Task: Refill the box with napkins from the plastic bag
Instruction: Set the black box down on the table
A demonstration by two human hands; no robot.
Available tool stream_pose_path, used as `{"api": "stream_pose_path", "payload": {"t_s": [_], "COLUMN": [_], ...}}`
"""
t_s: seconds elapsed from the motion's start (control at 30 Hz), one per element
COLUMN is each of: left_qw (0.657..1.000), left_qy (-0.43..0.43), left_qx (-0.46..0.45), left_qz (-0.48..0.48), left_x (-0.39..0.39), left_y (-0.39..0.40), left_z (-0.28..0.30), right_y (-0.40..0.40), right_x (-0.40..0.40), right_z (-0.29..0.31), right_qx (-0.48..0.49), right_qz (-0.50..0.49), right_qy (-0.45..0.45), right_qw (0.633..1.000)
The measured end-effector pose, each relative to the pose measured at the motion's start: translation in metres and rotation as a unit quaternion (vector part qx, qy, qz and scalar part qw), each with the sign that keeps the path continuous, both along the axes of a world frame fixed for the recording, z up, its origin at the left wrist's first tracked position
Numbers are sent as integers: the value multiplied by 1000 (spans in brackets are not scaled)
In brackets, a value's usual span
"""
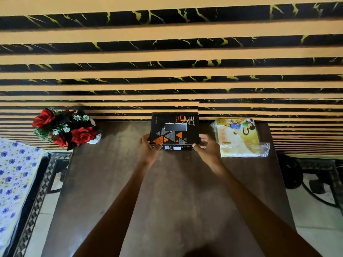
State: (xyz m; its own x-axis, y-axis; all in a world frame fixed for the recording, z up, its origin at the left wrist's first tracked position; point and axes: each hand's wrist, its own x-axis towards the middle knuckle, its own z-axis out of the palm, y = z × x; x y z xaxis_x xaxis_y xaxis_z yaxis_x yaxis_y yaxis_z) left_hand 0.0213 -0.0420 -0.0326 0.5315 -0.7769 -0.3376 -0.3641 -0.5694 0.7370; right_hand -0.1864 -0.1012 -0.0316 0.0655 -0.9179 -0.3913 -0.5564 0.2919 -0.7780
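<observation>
1. While both hands sit at the near corners of the box [174,131], the grip looks light: the left hand [148,148] has its fingers [145,139] curled round the left edge with the thumb on the near corner, clamped on the cardboard. The right hand [206,147] has its thumb tip touching the near right corner, but its fingers [203,139] are spread and seem only partly on the side. If the box is lifted like this, I judge it could twist out toward the right fingers.

2. Since the dispensing slot [175,127] lies just beyond both thumbs and looks dark, with no napkin visible, the box probably has to be opened. Pulling at a flap with thumbs placed this low may crush or tear the thin board.

3. Just beside the right fingers, not touching them, lies the plastic bag [239,138] of napkins. A wide sweep of that hand could nudge it toward the right edge of the table [176,191].

4. Well beyond the left fingers stands a vase of red flowers [65,127]; dragging the box leftward risks tipping it.
</observation>
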Motion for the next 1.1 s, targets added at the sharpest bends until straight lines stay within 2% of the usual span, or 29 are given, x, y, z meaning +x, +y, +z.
{"api": "stream_pose_path", "payload": {"t_s": [0.23, 0.37, 0.63, 0.83, 1.0, 1.1], "left_qw": [998, 994, 994, 998, 982, 975], "left_qy": [16, 69, 64, -17, -175, -221], "left_qx": [-11, -44, -36, -10, 52, 33], "left_qz": [52, 71, 75, 67, 55, 8], "left_x": [-5, -11, -22, -28, -54, -74], "left_y": [26, 76, 131, 124, 117, 111], "left_z": [-3, -10, -21, -15, -1, 4], "right_y": [35, 78, 128, 128, 120, 105], "right_x": [-4, -11, -19, -19, -30, -45], "right_z": [-2, -4, -17, -20, -16, -12], "right_qx": [9, 5, -15, -2, 28, 4], "right_qz": [-11, 10, 24, 19, 62, 59], "right_qy": [-35, -21, -33, -49, -53, -27], "right_qw": [999, 1000, 999, 999, 996, 998]}}
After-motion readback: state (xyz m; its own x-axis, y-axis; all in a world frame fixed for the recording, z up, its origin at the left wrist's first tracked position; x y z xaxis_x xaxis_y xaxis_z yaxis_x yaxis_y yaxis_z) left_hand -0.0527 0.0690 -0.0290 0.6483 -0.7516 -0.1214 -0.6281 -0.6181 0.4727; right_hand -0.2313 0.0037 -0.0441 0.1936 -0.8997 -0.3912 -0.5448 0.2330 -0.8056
